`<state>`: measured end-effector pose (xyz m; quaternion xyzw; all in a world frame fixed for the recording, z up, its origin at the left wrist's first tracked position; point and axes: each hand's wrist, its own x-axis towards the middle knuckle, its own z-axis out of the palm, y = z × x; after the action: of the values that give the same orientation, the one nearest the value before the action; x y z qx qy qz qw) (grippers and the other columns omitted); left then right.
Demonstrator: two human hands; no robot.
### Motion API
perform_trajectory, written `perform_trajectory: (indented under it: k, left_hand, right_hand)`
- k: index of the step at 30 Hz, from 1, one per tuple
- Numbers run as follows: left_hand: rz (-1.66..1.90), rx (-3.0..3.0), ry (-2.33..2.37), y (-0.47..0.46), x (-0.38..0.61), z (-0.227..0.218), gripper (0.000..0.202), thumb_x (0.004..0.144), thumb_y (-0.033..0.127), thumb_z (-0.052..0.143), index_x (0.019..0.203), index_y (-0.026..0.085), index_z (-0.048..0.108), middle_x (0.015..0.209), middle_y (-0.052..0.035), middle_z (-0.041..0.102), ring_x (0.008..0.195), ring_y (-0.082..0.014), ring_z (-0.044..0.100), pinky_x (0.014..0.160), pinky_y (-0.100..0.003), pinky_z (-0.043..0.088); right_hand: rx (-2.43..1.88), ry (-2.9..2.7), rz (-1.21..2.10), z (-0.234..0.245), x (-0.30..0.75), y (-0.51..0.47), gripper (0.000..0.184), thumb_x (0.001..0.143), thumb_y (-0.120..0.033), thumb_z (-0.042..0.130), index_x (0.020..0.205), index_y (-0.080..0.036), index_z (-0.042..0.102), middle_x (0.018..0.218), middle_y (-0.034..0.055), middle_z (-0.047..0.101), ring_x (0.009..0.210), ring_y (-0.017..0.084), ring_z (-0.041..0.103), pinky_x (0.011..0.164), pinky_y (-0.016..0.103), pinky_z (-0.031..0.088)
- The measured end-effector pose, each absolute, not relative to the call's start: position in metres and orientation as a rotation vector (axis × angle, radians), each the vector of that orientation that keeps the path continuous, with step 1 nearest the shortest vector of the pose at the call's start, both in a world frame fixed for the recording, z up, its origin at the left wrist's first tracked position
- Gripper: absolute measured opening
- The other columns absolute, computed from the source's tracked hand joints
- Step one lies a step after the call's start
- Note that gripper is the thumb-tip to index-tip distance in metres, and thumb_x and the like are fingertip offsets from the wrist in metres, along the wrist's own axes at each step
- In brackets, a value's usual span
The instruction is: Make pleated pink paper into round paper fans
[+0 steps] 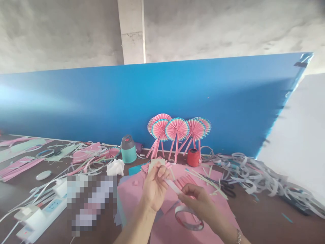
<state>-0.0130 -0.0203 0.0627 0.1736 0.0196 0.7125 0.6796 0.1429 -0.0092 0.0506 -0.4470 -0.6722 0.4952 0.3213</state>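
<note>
Fingers of the left hand (154, 188) & right hand (200, 203) pinch narrow on a thin pale paper strip (173, 186), held in the air btw them. It's light & bendy, so hold it by the ends. Below: round clear tape roll (189, 217) on flat pink paper sheet (162, 234), black-handled scissors (224, 189) nearby.

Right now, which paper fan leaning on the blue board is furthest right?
The pink pleated fan at the row's far right, partly hidden behind its neighbour; the other four stand left of it.
</note>
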Motion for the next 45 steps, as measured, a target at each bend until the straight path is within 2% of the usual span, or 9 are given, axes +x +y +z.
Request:
perform_trajectory:
  k: [5, 8, 11, 14, 21, 27, 33, 42, 45]
  left_hand:
    - [1.644, 0.374, 0.080, -0.016, -0.015, 0.058, 0.017, 0.090, 0.014, 0.049, 0.075, 0.015, 0.057, 0.058, 0.0053, 0.041, 0.053, -0.0066, 0.043, 0.060, -0.021, 0.042]
    - [1.690, 0.366, 0.239, -0.015, -0.012, 0.055, 0.009, 0.089, 0.021, 0.054, 0.091, 0.017, 0.062, 0.073, 0.0001, 0.060, 0.070, -0.0110, 0.059, 0.076, -0.027, 0.048]
    - [1.626, 0.466, 0.338, -0.015, -0.006, 0.049, 0.040, 0.081, 0.046, 0.062, 0.111, 0.021, 0.061, 0.111, -0.0092, 0.065, 0.109, -0.0227, 0.058, 0.096, -0.037, 0.042]
    - [1.458, 0.722, 0.469, -0.017, 0.000, 0.043, 0.059, 0.068, 0.057, 0.070, 0.114, 0.021, 0.063, 0.120, -0.0124, 0.063, 0.121, -0.0304, 0.049, 0.099, -0.041, 0.038]
    - [1.289, 1.111, 0.946, -0.020, 0.013, 0.040, 0.036, 0.072, 0.046, 0.069, 0.084, 0.013, 0.076, 0.079, -0.0077, 0.072, 0.087, -0.0265, 0.062, 0.088, -0.038, 0.042]
    - [1.499, 0.977, 1.084, -0.014, 0.008, 0.036, 0.033, 0.067, 0.048, 0.072, 0.075, 0.016, 0.076, 0.075, -0.0045, 0.072, 0.081, -0.0210, 0.061, 0.081, -0.029, 0.044]
    - [1.565, 0.894, 1.082, -0.016, 0.007, 0.043, 0.034, 0.065, 0.048, 0.073, 0.057, 0.016, 0.067, 0.056, 0.0010, 0.059, 0.059, -0.0139, 0.053, 0.060, -0.024, 0.043]
    - [1.642, 1.040, 1.226, -0.015, 0.001, 0.040, 0.032, 0.068, 0.049, 0.071, 0.069, 0.017, 0.074, 0.061, 0.0009, 0.064, 0.068, -0.0172, 0.057, 0.066, -0.025, 0.044]
    - [1.709, 1.134, 1.347, -0.014, 0.001, 0.036, 0.032, 0.067, 0.049, 0.072, 0.065, 0.017, 0.074, 0.055, 0.0009, 0.062, 0.065, -0.0177, 0.057, 0.062, -0.024, 0.043]
  right_hand:
    - [-1.211, -1.743, 1.330, 0.050, 0.145, -0.008, 0.029, 0.066, -0.046, 0.063, 0.057, -0.021, 0.053, 0.052, -0.0034, 0.045, 0.048, 0.011, 0.039, 0.045, 0.023, 0.030]
    - [-1.184, -1.673, 1.334, 0.048, 0.146, -0.008, 0.032, 0.066, -0.048, 0.065, 0.055, -0.020, 0.053, 0.052, -0.0033, 0.045, 0.047, 0.010, 0.038, 0.044, 0.023, 0.031]
    - [-1.109, -1.550, 1.400, 0.046, 0.147, -0.006, 0.034, 0.063, -0.050, 0.069, 0.057, -0.020, 0.054, 0.054, -0.0029, 0.048, 0.049, 0.010, 0.041, 0.046, 0.023, 0.034]
    - [-1.067, -1.482, 1.386, 0.043, 0.149, -0.003, 0.037, 0.063, -0.053, 0.070, 0.058, -0.019, 0.055, 0.056, -0.0023, 0.051, 0.050, 0.011, 0.045, 0.048, 0.023, 0.038]
    - [-1.058, -1.630, 1.146, 0.032, 0.152, 0.007, 0.037, 0.071, -0.053, 0.065, 0.061, -0.018, 0.062, 0.065, 0.0032, 0.062, 0.066, 0.018, 0.058, 0.063, 0.028, 0.047]
    - [-1.043, -1.645, 1.043, 0.035, 0.152, 0.005, 0.036, 0.078, -0.050, 0.058, 0.095, -0.019, 0.064, 0.095, 0.0070, 0.065, 0.085, 0.021, 0.060, 0.076, 0.030, 0.048]
    - [-1.136, -1.679, 1.149, 0.042, 0.153, 0.005, 0.041, 0.082, -0.054, 0.046, 0.062, -0.019, 0.052, 0.064, 0.0003, 0.055, 0.066, 0.017, 0.055, 0.063, 0.027, 0.043]
    - [-1.083, -1.687, 1.409, 0.046, 0.155, 0.004, 0.046, 0.074, -0.060, 0.057, 0.063, -0.016, 0.064, 0.050, -0.0011, 0.055, 0.056, 0.013, 0.053, 0.063, 0.025, 0.042]
    - [-1.146, -1.698, 1.350, 0.046, 0.154, 0.004, 0.044, 0.076, -0.058, 0.053, 0.059, -0.018, 0.059, 0.043, -0.0049, 0.044, 0.046, 0.012, 0.045, 0.055, 0.025, 0.038]
